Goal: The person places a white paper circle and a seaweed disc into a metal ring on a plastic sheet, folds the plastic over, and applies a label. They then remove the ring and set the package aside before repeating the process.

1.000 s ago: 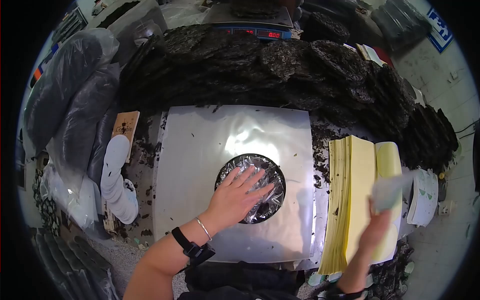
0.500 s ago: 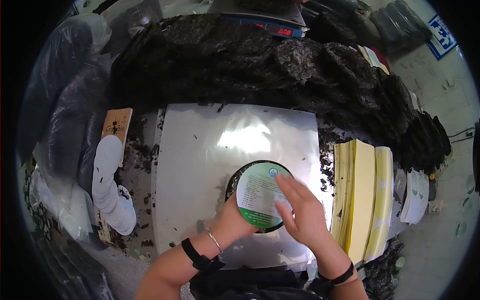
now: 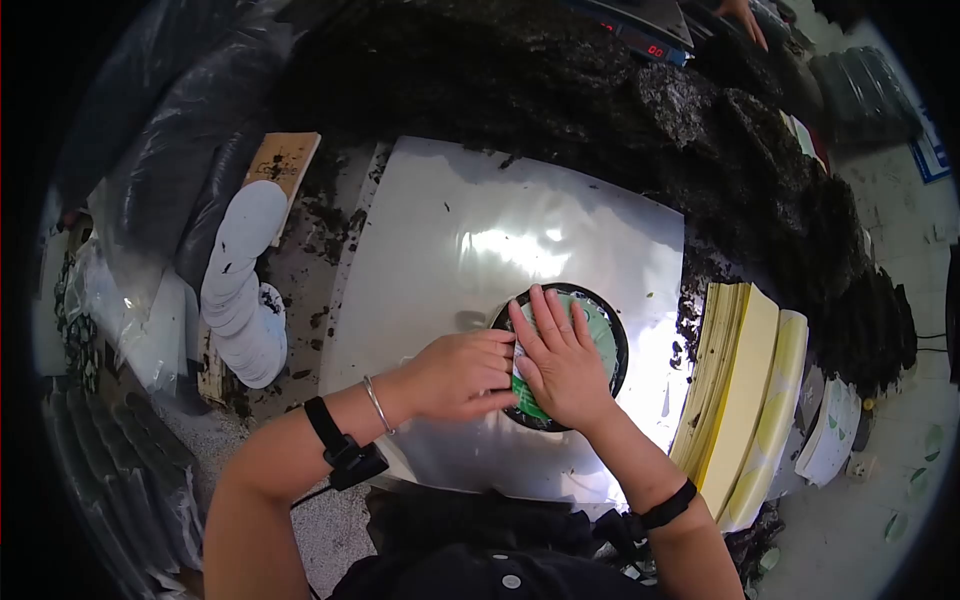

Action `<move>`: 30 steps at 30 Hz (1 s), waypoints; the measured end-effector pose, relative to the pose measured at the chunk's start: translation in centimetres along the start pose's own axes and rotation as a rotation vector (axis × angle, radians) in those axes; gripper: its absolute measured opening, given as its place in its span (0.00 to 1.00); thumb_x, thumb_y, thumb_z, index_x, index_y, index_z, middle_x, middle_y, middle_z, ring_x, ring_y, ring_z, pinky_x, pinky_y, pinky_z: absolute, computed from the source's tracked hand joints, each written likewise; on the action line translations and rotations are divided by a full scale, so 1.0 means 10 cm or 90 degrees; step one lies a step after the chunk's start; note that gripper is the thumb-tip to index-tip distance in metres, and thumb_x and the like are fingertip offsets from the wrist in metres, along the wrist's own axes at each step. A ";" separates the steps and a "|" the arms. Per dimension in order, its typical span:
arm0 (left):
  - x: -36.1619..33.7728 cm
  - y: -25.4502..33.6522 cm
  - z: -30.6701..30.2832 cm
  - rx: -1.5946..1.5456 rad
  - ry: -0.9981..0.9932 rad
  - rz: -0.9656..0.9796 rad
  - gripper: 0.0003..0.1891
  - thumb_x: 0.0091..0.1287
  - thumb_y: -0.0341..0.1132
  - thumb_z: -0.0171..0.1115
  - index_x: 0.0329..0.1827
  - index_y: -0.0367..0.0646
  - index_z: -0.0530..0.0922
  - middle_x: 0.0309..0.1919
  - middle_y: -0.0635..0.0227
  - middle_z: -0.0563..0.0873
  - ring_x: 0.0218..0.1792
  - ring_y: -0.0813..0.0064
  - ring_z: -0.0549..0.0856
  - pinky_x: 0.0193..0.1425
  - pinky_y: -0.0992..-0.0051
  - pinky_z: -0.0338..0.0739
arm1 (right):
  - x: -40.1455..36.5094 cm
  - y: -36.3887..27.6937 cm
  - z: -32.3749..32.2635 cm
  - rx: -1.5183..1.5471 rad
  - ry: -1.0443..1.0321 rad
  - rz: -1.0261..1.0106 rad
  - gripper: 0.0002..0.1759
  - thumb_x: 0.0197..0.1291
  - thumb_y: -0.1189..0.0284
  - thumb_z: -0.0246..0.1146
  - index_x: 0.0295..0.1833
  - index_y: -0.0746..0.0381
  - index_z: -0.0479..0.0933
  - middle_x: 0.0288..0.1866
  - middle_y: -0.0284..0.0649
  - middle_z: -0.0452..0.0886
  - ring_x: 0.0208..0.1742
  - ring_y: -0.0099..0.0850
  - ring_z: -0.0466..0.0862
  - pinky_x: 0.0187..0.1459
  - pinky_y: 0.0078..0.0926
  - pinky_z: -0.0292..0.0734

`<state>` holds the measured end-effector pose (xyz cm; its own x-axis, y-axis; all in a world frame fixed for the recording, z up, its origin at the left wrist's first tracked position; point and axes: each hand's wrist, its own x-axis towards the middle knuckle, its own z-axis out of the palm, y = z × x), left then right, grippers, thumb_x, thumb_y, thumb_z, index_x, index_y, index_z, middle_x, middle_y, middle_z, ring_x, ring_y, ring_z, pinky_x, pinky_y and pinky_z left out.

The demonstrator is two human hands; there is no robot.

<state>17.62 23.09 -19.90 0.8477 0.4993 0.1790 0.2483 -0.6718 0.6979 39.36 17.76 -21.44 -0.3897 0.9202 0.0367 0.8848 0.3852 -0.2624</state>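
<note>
A round green-and-white printed label (image 3: 601, 331) lies inside the black rim of a round dish (image 3: 622, 365) on the shiny metal sheet (image 3: 420, 240). My right hand (image 3: 562, 365) rests flat on the label, fingers stretched out and covering much of its print. At the dish's left edge is my left hand (image 3: 462, 375), its fingers apart, slightly bent and touching the rim area. I see nothing held in it. What lies under the label is hidden.
Dark, dried, flaky material (image 3: 680, 100) is heaped behind the sheet. A blue scale (image 3: 650, 45) stands at the back, near another person's hand (image 3: 742, 18). White paper discs (image 3: 245, 300) overlap on the left beside a wooden board (image 3: 280, 165). Yellow label stacks (image 3: 735, 370) stand right.
The label has gone from tilted over the dish to lying flat within its rim. My left hand has moved out to the left side; my right hand now presses on top. The view has turned.
</note>
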 end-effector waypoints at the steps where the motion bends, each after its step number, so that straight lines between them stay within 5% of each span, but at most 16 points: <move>1: 0.00 0.00 -0.02 -0.163 0.053 -0.117 0.17 0.71 0.43 0.64 0.36 0.35 0.86 0.45 0.53 0.89 0.60 0.56 0.84 0.80 0.58 0.68 | -0.01 -0.01 -0.01 0.012 0.012 0.002 0.39 0.74 0.52 0.57 0.86 0.52 0.58 0.88 0.48 0.56 0.87 0.45 0.57 0.84 0.52 0.46; 2: 0.00 0.05 0.05 -0.168 0.318 -0.175 0.16 0.77 0.40 0.58 0.42 0.35 0.87 0.48 0.51 0.89 0.60 0.56 0.85 0.76 0.61 0.72 | -0.01 -0.01 -0.03 0.022 0.026 0.008 0.40 0.74 0.50 0.58 0.86 0.51 0.58 0.88 0.48 0.56 0.87 0.45 0.57 0.84 0.53 0.46; 6: 0.40 -0.45 0.83 -0.418 0.634 -0.276 0.18 0.80 0.41 0.52 0.49 0.36 0.87 0.53 0.49 0.88 0.62 0.52 0.84 0.74 0.61 0.73 | -0.09 -0.37 -0.05 0.010 0.028 0.026 0.41 0.73 0.48 0.59 0.84 0.55 0.61 0.86 0.51 0.58 0.87 0.48 0.57 0.84 0.56 0.46; 7: 0.37 -0.44 0.69 -0.445 0.513 -0.316 0.20 0.83 0.43 0.48 0.57 0.37 0.84 0.59 0.50 0.86 0.65 0.55 0.82 0.76 0.64 0.71 | -0.21 -0.34 -0.09 -0.001 0.041 0.015 0.41 0.73 0.48 0.59 0.84 0.55 0.61 0.86 0.51 0.58 0.87 0.48 0.57 0.84 0.56 0.46; 9: 0.29 -0.34 0.57 -0.460 0.384 -0.351 0.23 0.86 0.45 0.45 0.64 0.38 0.82 0.65 0.51 0.83 0.68 0.57 0.80 0.77 0.66 0.68 | -0.65 -0.18 -0.21 0.401 -0.247 -0.174 0.38 0.75 0.54 0.57 0.84 0.58 0.61 0.87 0.51 0.57 0.87 0.49 0.56 0.85 0.57 0.44; 11: 0.35 -0.30 0.50 -0.189 0.299 -0.321 0.23 0.85 0.44 0.44 0.62 0.37 0.83 0.60 0.53 0.86 0.70 0.53 0.78 0.77 0.63 0.68 | -0.92 0.00 -0.41 0.509 -0.251 -0.101 0.37 0.75 0.57 0.57 0.84 0.58 0.60 0.87 0.51 0.57 0.87 0.49 0.55 0.85 0.56 0.43; 13: 0.61 -0.11 0.73 -0.482 0.336 -0.279 0.22 0.84 0.43 0.42 0.70 0.43 0.77 0.68 0.53 0.80 0.72 0.51 0.76 0.76 0.64 0.68 | -0.93 0.07 -0.43 0.612 -0.251 -0.022 0.37 0.75 0.61 0.57 0.84 0.59 0.59 0.87 0.51 0.56 0.88 0.48 0.54 0.86 0.56 0.42; 14: 0.77 0.36 0.75 -0.492 0.235 -0.209 0.28 0.87 0.50 0.35 0.76 0.42 0.71 0.75 0.61 0.74 0.77 0.67 0.69 0.82 0.70 0.58 | -0.91 0.01 -0.22 0.380 -0.123 -0.058 0.36 0.74 0.63 0.57 0.84 0.58 0.59 0.87 0.51 0.56 0.88 0.48 0.53 0.85 0.55 0.42; 16: 0.81 1.42 0.94 -0.654 0.034 0.100 0.30 0.85 0.51 0.39 0.81 0.43 0.65 0.81 0.59 0.65 0.82 0.64 0.62 0.85 0.63 0.53 | -0.77 -0.16 0.06 0.033 0.012 -0.076 0.37 0.74 0.65 0.58 0.85 0.55 0.58 0.88 0.51 0.54 0.89 0.49 0.50 0.86 0.52 0.42; 17: 0.78 1.95 1.07 -0.751 -0.092 0.256 0.31 0.84 0.52 0.44 0.83 0.44 0.63 0.83 0.58 0.62 0.84 0.61 0.59 0.86 0.58 0.50 | -0.71 -0.24 -0.06 0.094 -0.001 -0.048 0.36 0.73 0.67 0.60 0.84 0.53 0.61 0.87 0.52 0.56 0.88 0.49 0.52 0.85 0.53 0.45; 19: 0.38 2.54 1.10 -0.236 -0.062 0.457 0.37 0.77 0.54 0.56 0.83 0.44 0.63 0.81 0.54 0.65 0.80 0.54 0.64 0.85 0.51 0.51 | -0.84 -0.11 -0.17 0.307 0.140 -0.030 0.35 0.69 0.72 0.65 0.80 0.57 0.65 0.83 0.51 0.64 0.85 0.46 0.61 0.81 0.50 0.57; 22: 0.03 1.84 0.77 -0.009 0.251 0.070 0.43 0.68 0.57 0.67 0.78 0.36 0.67 0.73 0.47 0.74 0.73 0.43 0.70 0.81 0.47 0.58 | -1.42 0.19 -0.29 0.406 0.495 0.408 0.35 0.63 0.76 0.71 0.75 0.64 0.69 0.71 0.47 0.75 0.67 0.37 0.78 0.64 0.38 0.75; 24: -0.29 0.38 1.55 0.079 0.537 -0.385 0.42 0.69 0.44 0.71 0.78 0.31 0.61 0.71 0.49 0.71 0.70 0.56 0.73 0.78 0.57 0.64 | -1.56 0.22 -0.16 0.500 0.393 0.565 0.32 0.65 0.72 0.72 0.72 0.66 0.70 0.54 0.50 0.82 0.49 0.30 0.85 0.46 0.30 0.79; 27: -0.15 0.33 1.64 0.346 0.361 -0.420 0.46 0.63 0.39 0.77 0.78 0.30 0.59 0.68 0.49 0.77 0.70 0.54 0.76 0.76 0.60 0.69 | -1.53 0.06 0.22 0.717 0.296 0.501 0.24 0.72 0.66 0.69 0.64 0.71 0.75 0.30 0.43 0.85 0.26 0.29 0.85 0.28 0.26 0.78; 29: -0.03 0.36 1.54 -0.425 0.452 -0.308 0.48 0.61 0.33 0.79 0.79 0.32 0.57 0.69 0.49 0.76 0.67 0.56 0.79 0.71 0.61 0.75 | -1.69 0.23 0.39 0.761 0.331 0.543 0.21 0.78 0.61 0.61 0.58 0.70 0.80 0.28 0.43 0.85 0.26 0.29 0.86 0.28 0.27 0.80; 30: 0.09 0.46 1.37 -0.526 0.512 -0.311 0.46 0.62 0.30 0.77 0.80 0.35 0.58 0.68 0.48 0.78 0.62 0.58 0.83 0.66 0.60 0.80 | -1.84 0.25 0.41 0.897 0.402 0.573 0.21 0.80 0.59 0.57 0.55 0.69 0.81 0.29 0.44 0.85 0.26 0.29 0.86 0.28 0.27 0.82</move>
<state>25.96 12.92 -26.06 0.1515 0.9871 -0.0517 -0.1585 0.0759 0.9844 47.73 1.48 -26.71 0.4890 0.8076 -0.3297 -0.2476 -0.2339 -0.9402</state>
